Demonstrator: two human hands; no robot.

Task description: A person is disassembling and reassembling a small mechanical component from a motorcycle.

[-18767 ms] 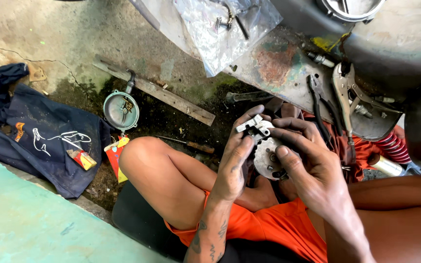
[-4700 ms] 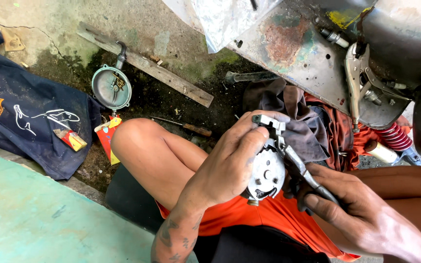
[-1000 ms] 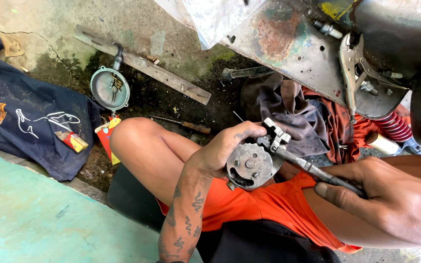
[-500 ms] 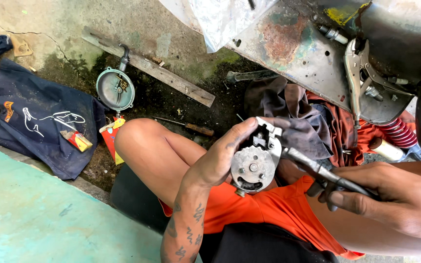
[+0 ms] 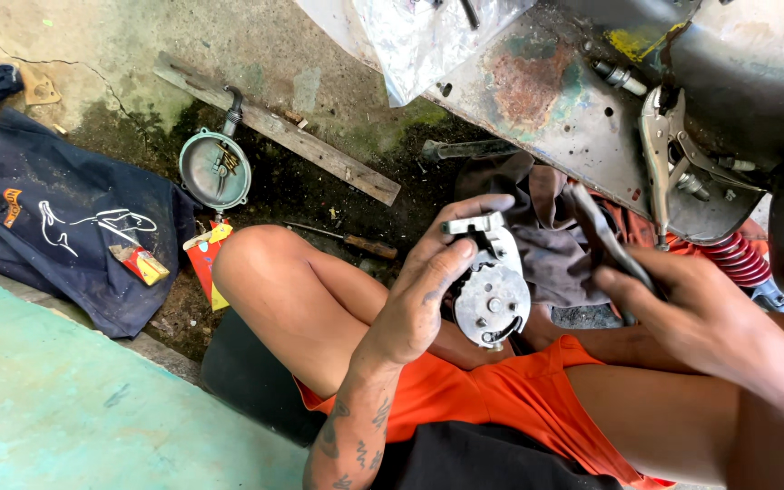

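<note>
Your left hand [image 5: 415, 304] grips the round metal part [image 5: 492, 295] upright, flat face toward you. Your right hand [image 5: 691, 308] holds a dark tool [image 5: 605, 240] just beside it, to its right.

round grey metal part [image 5: 492, 295] – upright above lap

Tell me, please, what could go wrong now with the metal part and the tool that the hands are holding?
1. The left hand holds the round metal part in the air over the lap, gripped at one side; it might slip and fall onto the thigh or the dirt.
2. The right hand holds a dark tool close to the part; a slip could perhaps hit the left fingers.
3. Any small piece that drops could get lost in the dark soil.
</note>
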